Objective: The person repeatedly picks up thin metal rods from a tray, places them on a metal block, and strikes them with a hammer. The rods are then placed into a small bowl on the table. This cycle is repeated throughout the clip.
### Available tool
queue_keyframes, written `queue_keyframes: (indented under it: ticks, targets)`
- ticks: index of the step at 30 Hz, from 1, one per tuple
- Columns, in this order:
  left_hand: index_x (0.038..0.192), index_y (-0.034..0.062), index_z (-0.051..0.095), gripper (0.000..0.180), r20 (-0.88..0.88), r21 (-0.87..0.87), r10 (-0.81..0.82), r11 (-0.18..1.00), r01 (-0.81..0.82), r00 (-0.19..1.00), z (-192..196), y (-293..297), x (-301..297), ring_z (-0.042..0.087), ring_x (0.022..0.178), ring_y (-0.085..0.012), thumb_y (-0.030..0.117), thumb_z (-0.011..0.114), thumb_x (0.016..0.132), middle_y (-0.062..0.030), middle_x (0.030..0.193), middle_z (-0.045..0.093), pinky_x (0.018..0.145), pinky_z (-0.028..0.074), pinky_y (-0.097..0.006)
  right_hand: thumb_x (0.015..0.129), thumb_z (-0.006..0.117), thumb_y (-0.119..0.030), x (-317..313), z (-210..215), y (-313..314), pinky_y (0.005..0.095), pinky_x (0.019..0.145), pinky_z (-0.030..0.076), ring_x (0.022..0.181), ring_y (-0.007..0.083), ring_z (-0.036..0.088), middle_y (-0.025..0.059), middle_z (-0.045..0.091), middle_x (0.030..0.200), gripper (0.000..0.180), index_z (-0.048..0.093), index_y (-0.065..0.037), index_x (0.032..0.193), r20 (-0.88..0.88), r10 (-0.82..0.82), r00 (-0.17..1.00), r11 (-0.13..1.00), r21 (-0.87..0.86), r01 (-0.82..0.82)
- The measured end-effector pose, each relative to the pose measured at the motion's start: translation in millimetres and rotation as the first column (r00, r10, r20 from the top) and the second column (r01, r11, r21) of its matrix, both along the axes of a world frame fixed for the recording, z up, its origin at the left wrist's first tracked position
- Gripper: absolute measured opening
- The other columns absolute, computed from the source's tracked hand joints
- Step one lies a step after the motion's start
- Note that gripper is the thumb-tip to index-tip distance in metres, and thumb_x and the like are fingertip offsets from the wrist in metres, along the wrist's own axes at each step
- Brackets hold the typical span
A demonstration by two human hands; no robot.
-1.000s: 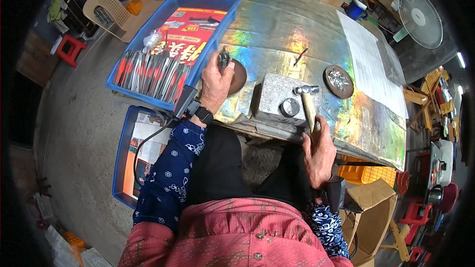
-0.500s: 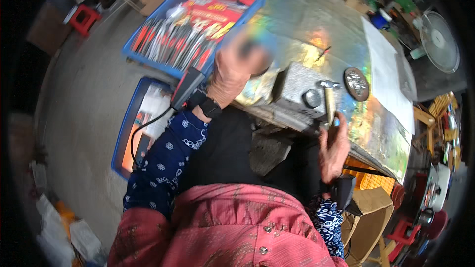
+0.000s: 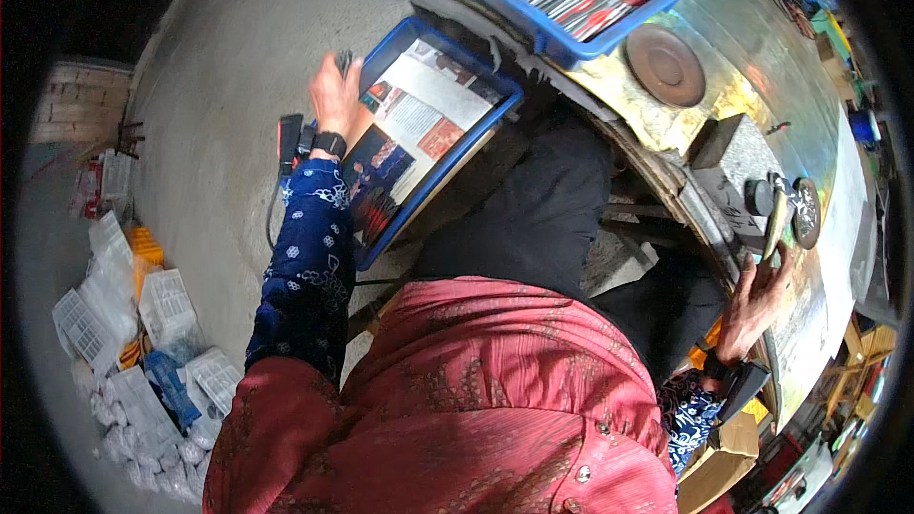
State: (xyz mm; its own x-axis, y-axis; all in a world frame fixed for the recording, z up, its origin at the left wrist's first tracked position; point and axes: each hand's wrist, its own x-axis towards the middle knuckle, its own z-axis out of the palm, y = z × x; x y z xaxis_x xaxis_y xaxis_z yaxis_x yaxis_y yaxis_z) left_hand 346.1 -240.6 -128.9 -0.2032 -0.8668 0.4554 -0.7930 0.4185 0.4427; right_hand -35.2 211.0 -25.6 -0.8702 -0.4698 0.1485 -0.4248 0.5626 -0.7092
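My left hand (image 3: 335, 100) is raised beside the far left corner of a low blue tray (image 3: 512, 100), which has printed sheets on its bottom and dark and red thin pieces at its near end. Its fingers close around a small dark thing (image 3: 344, 60) that I cannot make out. My right hand (image 3: 755, 309) grips the pale handle of a hammer (image 3: 780, 224) at the table's near edge. The hammer's head lies by a grey block (image 3: 729, 167). On that block sits a black round piece (image 3: 759, 197), and a round dish (image 3: 806, 213) with shiny bits is just beyond.
A larger blue tray (image 3: 571, 46) packed with thin red and dark pieces stands on the worktable. Near it is a brown round plate (image 3: 665, 65). White plastic baskets (image 3: 171, 309) and bags are heaped on the floor at left. A cardboard box (image 3: 725, 452) stands lower right.
My left hand has moved from the tabletop, near the brown plate, out to the low blue tray. The view has swung left. My right hand still has the hammer.
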Motion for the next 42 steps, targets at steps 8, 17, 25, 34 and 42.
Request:
queue_keyframes:
  ticks: [8, 17, 25, 34, 42]
  targets:
    - [0.097, 0.0037, 0.057, 0.035, 0.251, 0.421, 0.051, 0.894, -0.156, 0.967, -127, 58, 115, 0.066, 0.082, -0.0404, 0.031, 0.073, 0.082, -0.0213, 0.085, 0.067, 0.072, 0.05, -0.047, 0.096, 0.059, -0.012, -5, -4, -4, 0.0318, 0.081, 0.045, 0.086, 0.0186, 0.053, 0.0158, 0.058, 0.103, 0.046, 0.041, -0.007, 0.138, -0.131, 0.063, 0.989, 0.996, -0.05, -0.07]
    - [0.104, 0.0047, 0.056, 0.034, 0.138, 0.433, -0.048, 0.901, -0.016, 0.989, -146, 109, 124, 0.063, 0.088, -0.0434, 0.028, 0.071, 0.085, -0.0238, 0.095, 0.066, 0.076, 0.049, -0.051, 0.092, 0.065, -0.012, -13, 2, -6, 0.0355, 0.084, 0.047, 0.094, 0.0239, 0.057, 0.0174, 0.057, 0.111, 0.048, 0.045, 0.0, 0.133, -0.391, 0.14, 0.91, 0.975, 0.212, -0.059]
    - [0.109, 0.0057, 0.058, 0.043, 0.367, 0.251, -0.006, 0.963, -0.093, 0.93, -128, 122, 108, 0.057, 0.092, -0.0422, 0.032, 0.077, 0.08, -0.0202, 0.093, 0.06, 0.079, 0.046, -0.051, 0.093, 0.064, -0.014, -10, 3, -6, 0.0385, 0.095, 0.044, 0.11, 0.027, 0.054, 0.02, 0.053, 0.124, 0.049, 0.043, 0.0, 0.135, -0.365, 0.132, 0.922, 0.979, 0.192, -0.065]
    - [0.111, 0.0061, 0.062, 0.04, 0.401, 0.207, 0.061, 0.966, -0.156, 0.914, -130, 109, 106, 0.062, 0.09, -0.0381, 0.027, 0.076, 0.08, -0.0191, 0.098, 0.063, 0.078, 0.051, -0.046, 0.095, 0.058, -0.005, -1, -2, -10, 0.0384, 0.101, 0.041, 0.114, 0.0258, 0.053, 0.02, 0.053, 0.127, 0.05, 0.038, -0.003, 0.141, -0.092, 0.036, 0.995, 0.999, -0.029, -0.039]
    - [0.108, 0.0096, 0.065, 0.023, 0.125, -0.013, -0.11, 0.994, 0.113, 0.986, -9, 37, -9, 0.062, 0.092, -0.0346, 0.019, 0.065, 0.088, -0.0148, 0.098, 0.064, 0.081, 0.047, -0.046, 0.091, 0.059, -0.004, 11, 13, -13, 0.0415, 0.098, 0.043, 0.113, 0.0345, 0.056, 0.0234, 0.054, 0.128, 0.054, 0.038, -0.005, 0.141, -0.257, 0.015, 0.966, 0.981, 0.193, 0.036]
